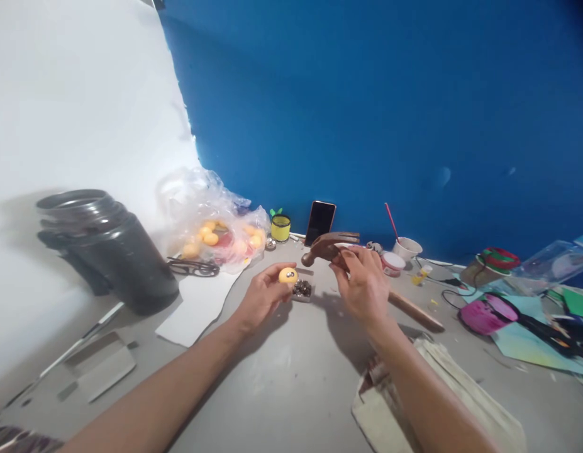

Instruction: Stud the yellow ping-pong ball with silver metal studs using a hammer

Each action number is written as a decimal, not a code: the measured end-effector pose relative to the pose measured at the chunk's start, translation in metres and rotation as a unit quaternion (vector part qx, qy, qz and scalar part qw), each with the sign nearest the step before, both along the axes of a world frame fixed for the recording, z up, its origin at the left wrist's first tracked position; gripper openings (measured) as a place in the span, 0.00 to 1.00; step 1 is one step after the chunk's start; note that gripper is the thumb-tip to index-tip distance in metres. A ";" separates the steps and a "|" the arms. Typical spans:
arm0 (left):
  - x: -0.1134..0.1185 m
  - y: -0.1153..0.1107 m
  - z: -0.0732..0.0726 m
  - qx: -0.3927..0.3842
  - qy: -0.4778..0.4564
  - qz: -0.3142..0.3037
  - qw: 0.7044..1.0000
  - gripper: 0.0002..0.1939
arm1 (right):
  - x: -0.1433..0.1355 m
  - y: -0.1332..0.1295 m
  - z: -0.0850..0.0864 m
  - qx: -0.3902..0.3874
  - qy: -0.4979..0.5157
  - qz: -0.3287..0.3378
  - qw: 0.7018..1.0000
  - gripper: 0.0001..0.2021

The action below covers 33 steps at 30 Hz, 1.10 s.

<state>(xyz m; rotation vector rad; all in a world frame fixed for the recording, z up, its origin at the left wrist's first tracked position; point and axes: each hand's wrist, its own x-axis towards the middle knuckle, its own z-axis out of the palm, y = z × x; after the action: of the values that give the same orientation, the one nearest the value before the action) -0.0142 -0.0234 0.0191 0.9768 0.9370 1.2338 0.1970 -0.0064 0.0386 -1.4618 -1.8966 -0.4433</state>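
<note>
Between the fingers of my left hand (265, 296) sits a small yellow-orange ball (287, 275), like a table tennis ball, with a small dark and shiny spot on its face; what that spot is I cannot tell. My right hand (364, 283) is closed round a claw hammer (326, 247) close to its head. The hammer's rounded face points left toward the ball, apart from it, and its wooden handle slants down to the right. Just beyond the ball, a small open box (302, 290) holds several shiny metal pieces, partly covered by my left hand.
At left stand a large dark flask (112, 251) and a clear plastic bag (216, 220) of similar balls. A phone (320, 223) leans on the blue wall beside a yellow cup (280, 228). On the right are a paper cup (407, 249), a pink roll (488, 313) and a folded cloth (461, 390).
</note>
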 end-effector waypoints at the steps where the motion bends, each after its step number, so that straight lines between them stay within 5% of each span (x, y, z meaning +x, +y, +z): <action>1: 0.000 -0.001 0.001 -0.013 -0.021 -0.006 1.000 0.25 | 0.004 0.005 -0.002 -0.038 0.012 -0.020 0.999 0.13; 6: -0.002 0.000 0.001 -0.028 -0.039 -0.008 0.999 0.18 | 0.021 0.030 -0.018 -0.264 0.066 -0.085 0.958 0.17; 10: -0.005 0.003 -0.001 -0.007 -0.028 -0.006 1.000 0.13 | 0.027 0.039 -0.027 -0.350 0.072 -0.110 0.928 0.13; 21: -0.005 0.006 0.001 0.002 -0.005 0.027 1.000 0.15 | 0.029 0.041 -0.042 -0.292 -0.028 -0.103 0.950 0.15; 25: -0.004 0.006 -0.001 0.002 0.043 0.057 0.997 0.16 | 0.007 0.026 -0.034 -0.186 -0.022 0.019 0.982 0.12; 28: -0.003 0.006 -0.001 -0.005 0.069 0.069 0.995 0.15 | -0.015 0.014 -0.028 -0.178 -0.058 0.126 0.974 0.11; 33: -0.002 0.004 0.002 0.007 0.084 0.070 0.994 0.13 | -0.036 0.013 -0.028 -0.214 -0.110 0.161 0.957 0.10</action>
<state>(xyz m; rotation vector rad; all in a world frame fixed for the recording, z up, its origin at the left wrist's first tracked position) -0.0160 -0.0191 0.0209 1.0533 1.1469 1.2915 0.1612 0.0068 0.0101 -1.3634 -2.4752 -0.0376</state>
